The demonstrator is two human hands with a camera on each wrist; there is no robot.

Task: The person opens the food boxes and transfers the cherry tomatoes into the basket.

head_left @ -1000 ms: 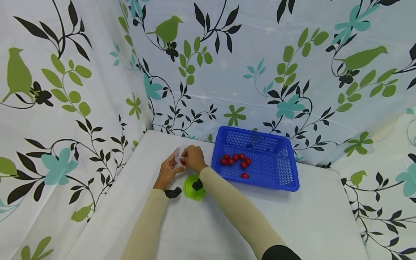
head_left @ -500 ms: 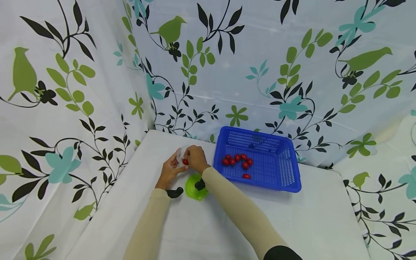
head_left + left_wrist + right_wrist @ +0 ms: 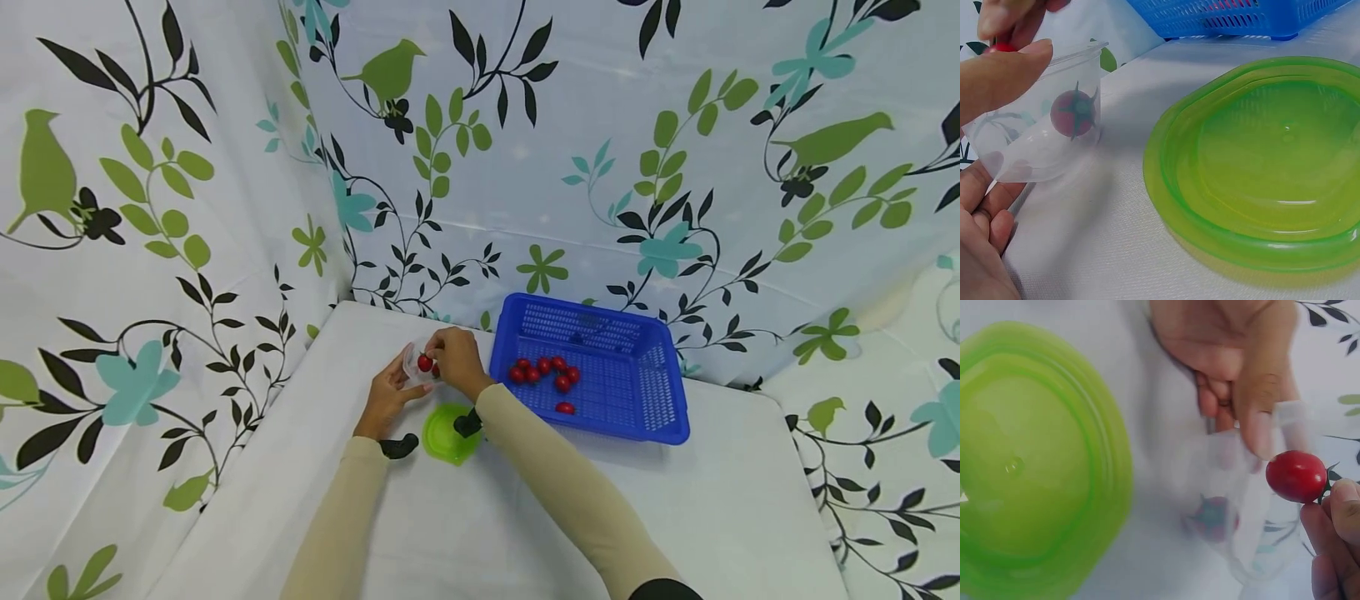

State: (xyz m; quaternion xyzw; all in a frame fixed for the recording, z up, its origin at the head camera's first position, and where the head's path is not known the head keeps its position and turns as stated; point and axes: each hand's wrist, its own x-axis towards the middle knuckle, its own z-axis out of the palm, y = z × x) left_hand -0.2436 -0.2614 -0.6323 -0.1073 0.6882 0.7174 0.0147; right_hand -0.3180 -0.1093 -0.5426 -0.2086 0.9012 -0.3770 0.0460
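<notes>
A clear plastic cup [image 3: 1041, 156] is held tilted in my left hand [image 3: 385, 400], with the thumb over its rim and fingers under it. One cherry tomato [image 3: 1074, 114] with a green calyx lies inside the cup. My right hand [image 3: 459, 360] pinches another cherry tomato [image 3: 1296, 476] by its green stem, right at the cup's mouth. In the right wrist view, the left thumb comes close beside this tomato. Just nearer to me than both hands lies a shallow, translucent green plastic dish [image 3: 447, 446] with a raised rim.
A blue perforated basket [image 3: 678, 421] stands right of my hands, with several cherry tomatoes [image 3: 543, 365] toward its left side. White cloth [image 3: 660, 517] covers the table. A patterned curtain [image 3: 465, 242] hangs along the back and left edges.
My right hand has risen slightly, and the pinched tomato now shows more plainly at the cup's mouth. My left hand keeps the cup in nearly the same place.
</notes>
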